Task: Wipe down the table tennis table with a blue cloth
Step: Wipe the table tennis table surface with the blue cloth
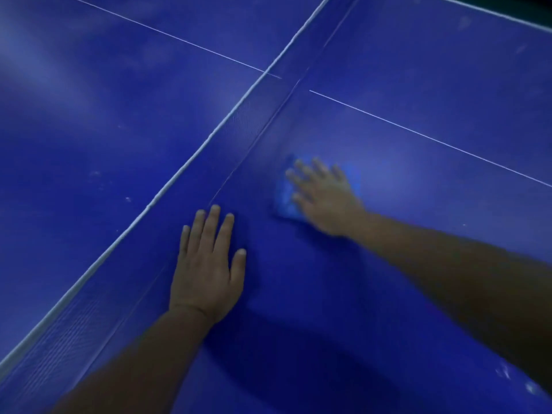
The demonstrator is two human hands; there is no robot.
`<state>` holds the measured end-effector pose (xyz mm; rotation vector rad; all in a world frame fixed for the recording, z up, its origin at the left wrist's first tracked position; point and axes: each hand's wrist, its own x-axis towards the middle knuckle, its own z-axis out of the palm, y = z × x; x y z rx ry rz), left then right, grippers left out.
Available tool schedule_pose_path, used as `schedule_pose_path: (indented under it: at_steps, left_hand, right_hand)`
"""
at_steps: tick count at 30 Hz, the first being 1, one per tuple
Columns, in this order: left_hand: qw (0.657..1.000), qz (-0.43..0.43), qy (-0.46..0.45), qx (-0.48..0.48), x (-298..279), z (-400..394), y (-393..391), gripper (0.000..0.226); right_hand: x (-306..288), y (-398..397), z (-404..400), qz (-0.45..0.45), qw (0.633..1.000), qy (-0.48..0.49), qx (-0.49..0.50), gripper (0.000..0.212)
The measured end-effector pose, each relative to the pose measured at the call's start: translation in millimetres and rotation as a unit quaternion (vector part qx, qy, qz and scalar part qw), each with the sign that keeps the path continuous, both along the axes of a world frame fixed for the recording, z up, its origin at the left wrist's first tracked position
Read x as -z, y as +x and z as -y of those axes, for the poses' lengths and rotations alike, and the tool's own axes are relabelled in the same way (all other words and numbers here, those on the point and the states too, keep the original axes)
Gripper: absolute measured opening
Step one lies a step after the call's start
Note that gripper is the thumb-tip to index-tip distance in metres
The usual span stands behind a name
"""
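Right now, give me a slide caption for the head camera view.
Right hand presses blue cloth on table beside net; left hand rests flat.

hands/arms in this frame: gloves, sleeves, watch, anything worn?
Nothing worn that shows. Left hand and right hand are bare, no gloves, no rings visible. Both forearms are bare to the frame edge: no sleeves, watch or bands. Right hand is motion-blurred, so small details there can't be ruled out.
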<state>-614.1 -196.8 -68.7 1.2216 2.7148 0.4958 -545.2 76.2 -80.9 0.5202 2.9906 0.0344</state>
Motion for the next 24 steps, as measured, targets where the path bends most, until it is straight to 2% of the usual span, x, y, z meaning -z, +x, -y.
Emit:
schedule_pose_path:
  at_steps: [2,4,6,8,10,11,13,15,16,17,20,24]
  left_hand:
    - [0.999,-0.018,-0.018,0.029,8,-2,-3,0.065]
    - [0.998,-0.023,-0.027,0.047,13,-2,-4,0.06]
    - [0.998,-0.018,-0.042,0.049,14,-2,-5,0.059]
    - [0.998,-0.008,-0.056,0.041,12,-4,-6,0.059]
    - [0.997,-0.001,-0.069,0.036,11,-6,-7,0.06]
    - [0.997,0.001,-0.072,0.04,11,-6,-7,0.06]
    - [0.996,0.001,-0.073,0.045,11,-5,-7,0.059]
    - [0.996,-0.001,-0.071,0.048,11,-5,-7,0.059]
    - [0.996,-0.002,-0.07,0.049,11,-5,-7,0.059]
    - [0.997,-0.002,-0.065,0.05,10,-5,-8,0.059]
    - [0.998,-0.01,-0.032,0.052,11,-5,-9,0.064]
    - [0.999,-0.014,-0.003,0.048,14,-5,-10,0.067]
  right_hand:
    - [-6,-9,-49,-0.012,0.991,-0.009,0.134,0.056]
    - [-6,-14,-50,-0.047,0.978,-0.025,0.201,0.056]
    - [1,-19,-6,-0.076,0.988,-0.005,0.138,0.056]
    - [8,-12,43,-0.089,0.995,-0.02,-0.035,0.055]
    - [3,-11,36,-0.044,0.989,-0.034,-0.137,0.056]
    - [2,-14,9,-0.039,0.991,-0.014,-0.125,0.058]
    - [-2,-20,-58,-0.026,0.999,0.015,0.03,0.057]
    - [-6,-14,-111,-0.022,0.977,-0.009,0.213,0.056]
    - [-7,-10,-116,-0.036,0.966,-0.025,0.255,0.056]
    - [-6,-7,-106,-0.047,0.965,-0.018,0.257,0.056]
    - [1,-11,-30,-0.062,0.99,0.023,0.122,0.06]
    - [4,-45,60,-0.074,0.994,-0.049,-0.059,0.056]
